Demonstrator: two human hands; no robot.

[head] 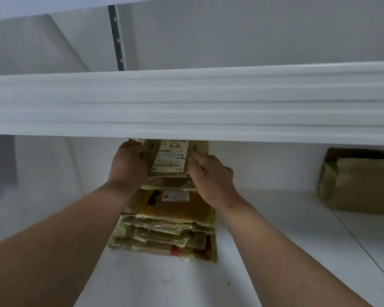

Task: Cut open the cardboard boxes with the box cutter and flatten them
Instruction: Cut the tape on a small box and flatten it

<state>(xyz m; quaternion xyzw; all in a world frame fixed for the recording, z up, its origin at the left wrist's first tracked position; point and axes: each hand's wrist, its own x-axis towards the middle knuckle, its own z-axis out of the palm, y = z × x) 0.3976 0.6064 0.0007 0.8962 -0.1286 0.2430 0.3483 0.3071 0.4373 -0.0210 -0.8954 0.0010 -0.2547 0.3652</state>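
Observation:
A flattened cardboard box (172, 158) with a white shipping label sits on top of a stack of flattened boxes (169, 227) on a white shelf. My left hand (129, 165) grips its left edge and my right hand (211, 173) grips its right edge. The box's far end is hidden under the shelf board above. No box cutter is in view.
The front edge of a white upper shelf (186, 105) crosses the view just above my hands. An unflattened cardboard box (355, 180) stands at the right on the lower shelf (264, 229). A slotted metal upright (116, 38) runs up the back wall.

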